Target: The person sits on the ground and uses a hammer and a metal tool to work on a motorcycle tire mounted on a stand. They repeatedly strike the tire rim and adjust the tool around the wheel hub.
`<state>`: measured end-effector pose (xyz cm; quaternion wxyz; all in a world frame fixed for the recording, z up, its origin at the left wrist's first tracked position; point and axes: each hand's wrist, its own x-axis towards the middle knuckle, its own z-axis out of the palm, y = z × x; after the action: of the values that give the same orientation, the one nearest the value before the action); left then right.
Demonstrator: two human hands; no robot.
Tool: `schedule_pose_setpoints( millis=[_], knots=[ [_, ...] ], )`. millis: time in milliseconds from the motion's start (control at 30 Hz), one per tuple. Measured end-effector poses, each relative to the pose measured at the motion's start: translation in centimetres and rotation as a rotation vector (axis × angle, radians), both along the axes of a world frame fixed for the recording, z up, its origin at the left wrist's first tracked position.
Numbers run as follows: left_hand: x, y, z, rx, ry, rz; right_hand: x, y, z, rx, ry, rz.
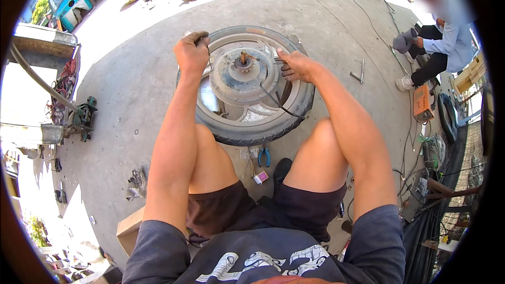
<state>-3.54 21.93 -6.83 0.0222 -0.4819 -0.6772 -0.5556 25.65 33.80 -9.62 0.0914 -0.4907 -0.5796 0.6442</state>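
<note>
A spoked wheel (253, 115) with a black tyre and a broad grey hub (234, 81) lies flat on the ground before my knees. At its middle stands a small toothed sprocket (244, 63) around an orange-brown axle end. My left hand (192, 52) is closed above the tyre's far left edge; what it holds, if anything, is hidden. My right hand (298, 67) is over the rim at the right, thumb stretched toward the hub and fingers curled, their contents unclear. A thin dark cable (281, 106) crosses from the hub to the tyre's near right edge.
Blue-handled pliers (264, 156) and a small pink-and-white box (261, 177) lie between my feet. A T-shaped metal tool (358, 72) is on the ground at right. Beyond it a person (450, 42) sits near an orange machine (422, 103). A bench with a vise (84, 118) stands left.
</note>
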Motion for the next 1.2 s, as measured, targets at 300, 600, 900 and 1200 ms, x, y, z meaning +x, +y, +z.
schedule_pose_setpoints(
  millis=[300,600,900,1200],
  knots=[
    [1.3,0.8,-0.6,-0.041,-0.114,0.014,1.6,0.6,-0.3,-0.033,0.050,-0.060],
    [1.7,1.0,-1.8,0.066,0.037,0.013,3.1,0.8,-0.5,0.041,-0.003,-0.003],
    [2.0,0.9,-1.1,0.016,0.033,0.011,3.0,1.0,-1.1,0.050,-0.018,-0.043],
    [0.5,0.7,-0.7,0.035,0.049,-0.004,3.3,1.0,0.8,0.390,-0.034,-0.209]
  ],
)
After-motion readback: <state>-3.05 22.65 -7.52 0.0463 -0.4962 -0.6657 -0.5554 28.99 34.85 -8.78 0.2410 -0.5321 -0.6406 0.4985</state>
